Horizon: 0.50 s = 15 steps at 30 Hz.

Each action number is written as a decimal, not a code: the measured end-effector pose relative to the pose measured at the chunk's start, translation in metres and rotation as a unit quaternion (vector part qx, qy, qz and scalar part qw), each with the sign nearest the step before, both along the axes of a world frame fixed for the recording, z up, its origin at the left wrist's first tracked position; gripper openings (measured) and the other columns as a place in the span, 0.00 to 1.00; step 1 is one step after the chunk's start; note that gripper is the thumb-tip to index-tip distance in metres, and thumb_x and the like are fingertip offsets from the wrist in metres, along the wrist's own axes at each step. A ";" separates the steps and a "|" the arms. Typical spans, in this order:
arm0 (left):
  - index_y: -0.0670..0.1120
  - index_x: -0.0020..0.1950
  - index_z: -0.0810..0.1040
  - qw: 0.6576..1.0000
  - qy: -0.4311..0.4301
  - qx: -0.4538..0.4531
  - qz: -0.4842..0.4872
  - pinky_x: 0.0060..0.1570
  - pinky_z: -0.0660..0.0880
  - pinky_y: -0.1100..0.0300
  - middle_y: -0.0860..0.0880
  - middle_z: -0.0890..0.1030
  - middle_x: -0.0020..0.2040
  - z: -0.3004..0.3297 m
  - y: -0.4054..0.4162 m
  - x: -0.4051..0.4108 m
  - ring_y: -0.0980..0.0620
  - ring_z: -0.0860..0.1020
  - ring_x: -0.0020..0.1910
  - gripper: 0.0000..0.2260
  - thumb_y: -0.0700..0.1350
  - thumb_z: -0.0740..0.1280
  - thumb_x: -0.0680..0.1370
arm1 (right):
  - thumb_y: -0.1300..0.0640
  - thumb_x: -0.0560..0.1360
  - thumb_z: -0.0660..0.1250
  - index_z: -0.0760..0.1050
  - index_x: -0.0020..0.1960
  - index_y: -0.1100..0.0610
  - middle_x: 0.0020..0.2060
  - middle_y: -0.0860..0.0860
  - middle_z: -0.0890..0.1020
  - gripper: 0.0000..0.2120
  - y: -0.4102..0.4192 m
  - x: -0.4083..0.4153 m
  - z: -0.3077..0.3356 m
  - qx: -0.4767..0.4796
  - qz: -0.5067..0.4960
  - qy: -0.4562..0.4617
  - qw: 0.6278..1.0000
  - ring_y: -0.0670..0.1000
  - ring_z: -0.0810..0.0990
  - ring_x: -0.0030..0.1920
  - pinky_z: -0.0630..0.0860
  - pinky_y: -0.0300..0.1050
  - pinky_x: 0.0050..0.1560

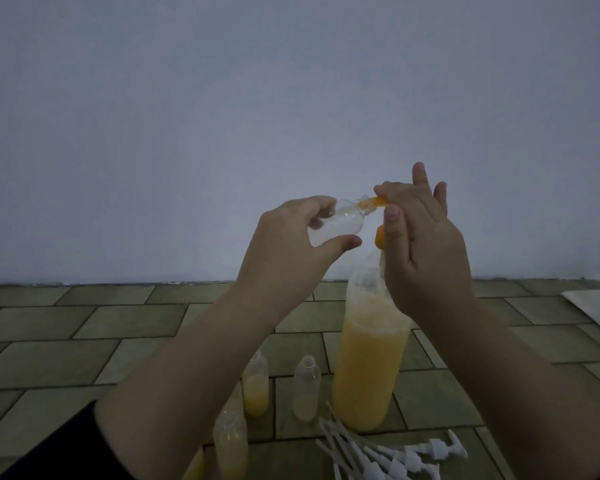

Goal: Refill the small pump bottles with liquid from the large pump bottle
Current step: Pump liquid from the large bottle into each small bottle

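We hold the small clear plastic bottle (333, 221) in our left hand (291, 244), tipped on its side with its mouth pointing right at the orange pump spout (378, 201) of the tall orange-filled bottle (369, 368), our right hand (426, 247) pressing down on that pump, fingers mostly straight.

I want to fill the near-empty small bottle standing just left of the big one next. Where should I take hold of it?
Grip the small bottle around its mid body, coming from above and the left, fingers wrapped round the straight cylinder. Its open neck must stay clear, and the large bottle crowds its right side.
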State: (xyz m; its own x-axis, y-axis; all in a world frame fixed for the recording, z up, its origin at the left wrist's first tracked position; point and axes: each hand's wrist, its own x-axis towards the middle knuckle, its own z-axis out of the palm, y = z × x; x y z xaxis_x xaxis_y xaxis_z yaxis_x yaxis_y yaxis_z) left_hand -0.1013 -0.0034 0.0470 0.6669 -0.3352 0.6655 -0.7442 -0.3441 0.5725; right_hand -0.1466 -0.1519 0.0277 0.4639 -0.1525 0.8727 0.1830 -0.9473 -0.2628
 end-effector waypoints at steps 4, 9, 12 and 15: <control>0.47 0.65 0.75 0.999 0.001 0.034 -0.002 0.49 0.70 0.69 0.51 0.80 0.58 -0.001 -0.001 -0.005 0.58 0.75 0.50 0.24 0.53 0.72 0.71 | 0.50 0.81 0.46 0.73 0.62 0.58 0.63 0.53 0.76 0.23 -0.003 0.002 -0.009 0.010 0.012 0.019 1.000 0.47 0.57 0.74 0.46 0.39 0.75; 0.47 0.66 0.74 0.999 0.013 0.044 -0.004 0.54 0.72 0.65 0.51 0.80 0.59 0.014 0.004 -0.004 0.57 0.76 0.52 0.25 0.53 0.72 0.71 | 0.49 0.81 0.45 0.75 0.62 0.59 0.63 0.54 0.77 0.25 -0.001 -0.003 0.011 -0.030 0.000 0.014 0.999 0.41 0.55 0.70 0.44 0.31 0.71; 0.48 0.67 0.74 0.999 0.005 0.046 -0.006 0.54 0.73 0.64 0.51 0.79 0.59 0.020 0.003 -0.003 0.57 0.76 0.52 0.25 0.53 0.72 0.71 | 0.49 0.81 0.45 0.75 0.63 0.59 0.64 0.54 0.76 0.25 0.000 -0.004 0.014 -0.025 -0.005 -0.001 1.000 0.42 0.55 0.71 0.46 0.34 0.71; 0.47 0.67 0.73 0.999 0.006 0.051 -0.006 0.53 0.71 0.65 0.51 0.79 0.60 0.015 0.001 -0.005 0.58 0.75 0.52 0.25 0.53 0.71 0.72 | 0.50 0.81 0.45 0.74 0.63 0.60 0.64 0.54 0.75 0.24 0.002 0.000 0.004 0.004 -0.006 -0.010 1.000 0.45 0.56 0.72 0.47 0.38 0.73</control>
State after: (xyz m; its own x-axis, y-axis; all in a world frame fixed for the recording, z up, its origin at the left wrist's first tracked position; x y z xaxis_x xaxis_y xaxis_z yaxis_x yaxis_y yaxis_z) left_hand -0.1060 -0.0023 0.0623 0.6704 -0.4086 0.6194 -0.7417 -0.3921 0.5441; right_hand -0.1469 -0.1499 0.0317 0.4438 -0.1649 0.8808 0.1771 -0.9474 -0.2666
